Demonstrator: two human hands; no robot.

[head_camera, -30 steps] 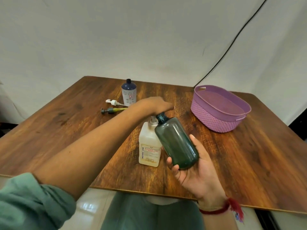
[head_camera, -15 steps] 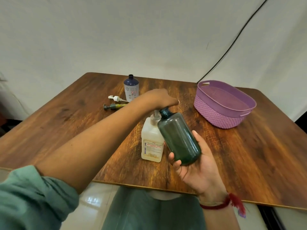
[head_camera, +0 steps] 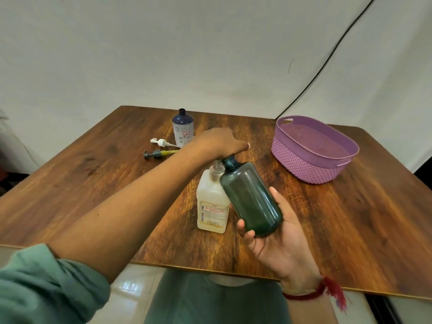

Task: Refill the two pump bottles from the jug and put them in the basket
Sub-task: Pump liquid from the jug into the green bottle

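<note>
Green pump bottle [head_camera: 251,197]: uncapped, tilted, gripped round its base by the right hand [head_camera: 278,242], neck held just beside the pump of the jug [head_camera: 211,206], which stood on the table. Left hand [head_camera: 217,142] lay over that pump, fingers extended, pressing. Fill level unreadable through the dark wall; first refill judged under way. Blue-and-white bottle [head_camera: 183,130]: uncapped, upright at the far side, white pump head [head_camera: 160,142] and dark pump head [head_camera: 154,154] lying beside it. Basket [head_camera: 304,164]: held nothing. Outstanding: second refill, pumps refitted, both bottles basketed. Surface: wood-grain table [head_camera: 350,218]. Room: white cloth backdrop [head_camera: 210,54], black cable [head_camera: 327,59], tiled floor [head_camera: 131,284].
</note>
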